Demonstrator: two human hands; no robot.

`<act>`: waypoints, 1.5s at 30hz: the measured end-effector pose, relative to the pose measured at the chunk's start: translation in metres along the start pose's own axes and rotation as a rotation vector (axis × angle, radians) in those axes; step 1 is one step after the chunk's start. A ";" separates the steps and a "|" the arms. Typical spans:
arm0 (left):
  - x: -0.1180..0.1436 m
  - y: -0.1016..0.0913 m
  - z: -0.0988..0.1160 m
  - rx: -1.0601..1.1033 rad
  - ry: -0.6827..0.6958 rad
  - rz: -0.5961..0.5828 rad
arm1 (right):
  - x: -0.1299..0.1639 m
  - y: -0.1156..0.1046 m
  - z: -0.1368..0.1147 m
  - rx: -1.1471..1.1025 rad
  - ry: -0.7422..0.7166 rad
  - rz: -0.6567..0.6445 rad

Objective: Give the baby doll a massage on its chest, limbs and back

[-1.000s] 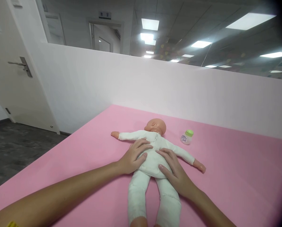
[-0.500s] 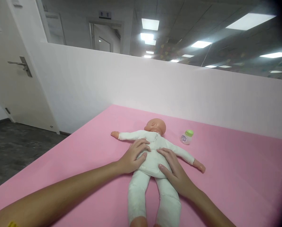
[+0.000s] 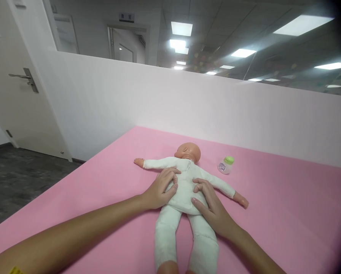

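A baby doll (image 3: 184, 198) with a white cloth body lies face down, its bald head turned to the left and its arms spread out. On the left side of its back rests my left hand (image 3: 161, 188), thumb apart and index finger bent. My right hand (image 3: 212, 201) lies on the right side of the back, likewise with thumb apart and fingers partly curled. Both hands touch the cloth without grasping it, and white fabric shows between them. The doll's feet are cut off by the lower frame edge.
A small clear bottle (image 3: 225, 166) with a green cap stands right of the doll's head, on the pink tabletop (image 3: 287, 213). Behind the table runs a low white wall (image 3: 204, 102) with glass above. A door (image 3: 19, 87) is at the left.
The fingers of both hands have curled in more, with the index fingers bending on the doll's back. The doll and bottle have stayed in place.
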State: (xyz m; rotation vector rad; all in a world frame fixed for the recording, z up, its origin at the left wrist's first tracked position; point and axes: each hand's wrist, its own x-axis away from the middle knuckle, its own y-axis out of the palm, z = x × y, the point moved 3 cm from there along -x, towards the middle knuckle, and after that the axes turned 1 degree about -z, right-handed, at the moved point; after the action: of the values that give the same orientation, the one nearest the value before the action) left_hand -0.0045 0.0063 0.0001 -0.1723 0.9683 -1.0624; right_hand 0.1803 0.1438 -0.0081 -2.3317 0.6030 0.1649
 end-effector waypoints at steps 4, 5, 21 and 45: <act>-0.001 0.001 0.000 -0.048 0.021 -0.024 | 0.000 0.001 0.002 0.038 -0.021 -0.012; -0.001 0.001 -0.001 -0.058 0.023 -0.029 | 0.000 0.001 0.003 0.045 -0.019 -0.015; -0.002 -0.001 0.003 -0.041 0.021 -0.012 | 0.000 0.000 0.001 0.004 -0.009 -0.013; -0.002 0.001 0.000 -0.058 0.047 -0.019 | 0.001 -0.001 -0.001 -0.005 0.012 -0.013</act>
State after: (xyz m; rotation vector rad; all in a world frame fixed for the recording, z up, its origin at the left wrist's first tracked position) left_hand -0.0041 0.0084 0.0002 -0.2057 1.0423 -1.0602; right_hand 0.1812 0.1431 -0.0067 -2.3428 0.5943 0.1468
